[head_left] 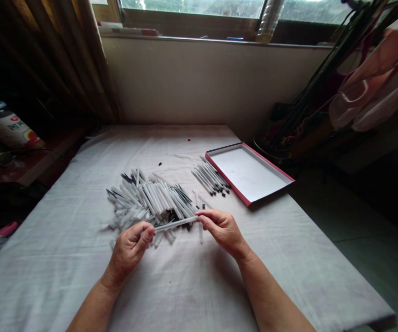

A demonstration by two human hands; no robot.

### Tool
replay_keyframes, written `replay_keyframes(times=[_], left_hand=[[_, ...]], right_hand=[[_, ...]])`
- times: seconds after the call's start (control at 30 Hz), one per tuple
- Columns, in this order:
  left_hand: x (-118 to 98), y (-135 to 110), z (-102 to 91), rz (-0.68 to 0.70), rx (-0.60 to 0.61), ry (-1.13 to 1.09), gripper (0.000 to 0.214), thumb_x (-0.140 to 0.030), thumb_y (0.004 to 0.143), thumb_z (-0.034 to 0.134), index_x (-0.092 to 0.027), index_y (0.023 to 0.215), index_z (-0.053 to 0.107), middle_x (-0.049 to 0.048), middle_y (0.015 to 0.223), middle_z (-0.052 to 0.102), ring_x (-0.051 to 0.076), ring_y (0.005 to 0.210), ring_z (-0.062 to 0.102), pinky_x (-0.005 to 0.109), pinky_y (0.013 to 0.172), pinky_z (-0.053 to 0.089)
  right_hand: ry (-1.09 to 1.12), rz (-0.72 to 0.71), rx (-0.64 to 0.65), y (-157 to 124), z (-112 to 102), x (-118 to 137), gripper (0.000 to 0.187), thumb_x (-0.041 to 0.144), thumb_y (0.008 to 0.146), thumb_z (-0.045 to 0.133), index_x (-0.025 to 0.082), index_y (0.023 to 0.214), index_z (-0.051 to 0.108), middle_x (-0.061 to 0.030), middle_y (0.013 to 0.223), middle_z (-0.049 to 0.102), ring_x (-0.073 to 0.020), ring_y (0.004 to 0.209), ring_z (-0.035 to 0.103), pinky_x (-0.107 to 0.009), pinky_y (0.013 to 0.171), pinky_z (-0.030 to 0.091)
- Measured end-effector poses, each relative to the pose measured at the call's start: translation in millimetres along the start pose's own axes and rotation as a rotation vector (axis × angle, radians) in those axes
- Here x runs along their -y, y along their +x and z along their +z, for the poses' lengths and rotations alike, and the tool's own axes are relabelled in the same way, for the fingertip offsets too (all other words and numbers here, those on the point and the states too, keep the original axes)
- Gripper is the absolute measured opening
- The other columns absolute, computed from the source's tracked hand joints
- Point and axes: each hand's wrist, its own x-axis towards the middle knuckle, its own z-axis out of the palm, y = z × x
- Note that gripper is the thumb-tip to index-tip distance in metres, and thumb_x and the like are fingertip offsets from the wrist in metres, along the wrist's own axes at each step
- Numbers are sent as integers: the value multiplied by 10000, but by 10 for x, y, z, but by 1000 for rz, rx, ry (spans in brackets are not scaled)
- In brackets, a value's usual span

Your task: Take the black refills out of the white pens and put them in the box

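Observation:
A clear pen barrel (176, 224) is stretched between my two hands above the front of the pile. My left hand (130, 246) pinches its left end between thumb and fingers. At the other end, my right hand (222, 229) closes its fingertips on the barrel, hiding the tip. Just behind lies a loose heap of pen parts (154, 196), clear tubes mixed with dark pieces. To its right, a row of pens with black ends (209, 176) lies side by side against the box lid. A small black cap (203, 206) rests close to my right fingers.
A shallow red-edged box lid (254, 173), white inside, sits at the table's right edge. Small black (160, 163) and red bits (189, 139) lie farther back on the white cloth (171, 299). A jar (8, 124) stands at left; cloth hangs (378, 78) at right.

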Motion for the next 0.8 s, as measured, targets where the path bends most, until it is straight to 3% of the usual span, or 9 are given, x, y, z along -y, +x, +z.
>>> replay_keyframes(times=[0.1, 0.2, 0.33, 0.4, 0.5, 0.63, 0.8], left_hand=[[-3, 4, -23, -1, -8, -4, 411, -514, 884, 526, -168, 675, 602, -16, 535, 530, 110, 488, 508, 205, 483, 418], [54, 21, -120, -46, -80, -11, 414, -539, 854, 559, -171, 672, 614, -22, 515, 531, 111, 471, 513, 204, 465, 420], [182, 67, -310, -153, -391, -105, 432, -603, 758, 649, -171, 744, 646, -5, 575, 609, 116, 480, 544, 214, 474, 468], [221, 87, -371, -189, -546, -177, 454, -621, 731, 668, -170, 773, 645, 1, 607, 630, 112, 486, 544, 213, 469, 475], [225, 95, -372, -180, -595, -213, 440, -608, 734, 679, -173, 786, 642, -8, 602, 620, 104, 492, 540, 202, 468, 473], [178, 73, -261, -135, -461, -162, 419, -589, 762, 659, -174, 817, 648, -10, 614, 621, 109, 495, 556, 209, 486, 480], [98, 40, -149, -103, -314, -44, 399, -571, 809, 605, -173, 810, 638, -24, 548, 582, 117, 475, 552, 205, 469, 454]], right_hand=[[102, 77, -60, 7, 29, 14, 240, 397, 751, 724, 170, 806, 780, -36, 625, 711, -127, 506, 580, -249, 496, 499], [193, 132, -224, 61, -52, 25, 284, 433, 698, 756, 160, 776, 762, -51, 655, 731, -112, 483, 568, -239, 474, 484], [340, 210, -499, 148, -181, -7, 354, 465, 628, 783, 151, 781, 728, -40, 629, 715, -80, 429, 529, -178, 389, 374], [356, 208, -544, 161, -160, -41, 368, 460, 620, 787, 147, 803, 721, -59, 666, 731, -92, 444, 556, -166, 365, 331], [268, 134, -474, 129, -3, -85, 330, 437, 683, 752, 148, 842, 725, -89, 754, 762, -133, 501, 624, -198, 383, 394], [-8, -80, -343, 65, 239, -96, 209, 350, 796, 675, 176, 892, 740, -77, 812, 775, -174, 637, 695, -283, 593, 557], [-402, -346, -188, 53, 317, -86, 175, 233, 858, 586, 192, 925, 742, -70, 840, 763, -167, 690, 688, -272, 698, 549]])
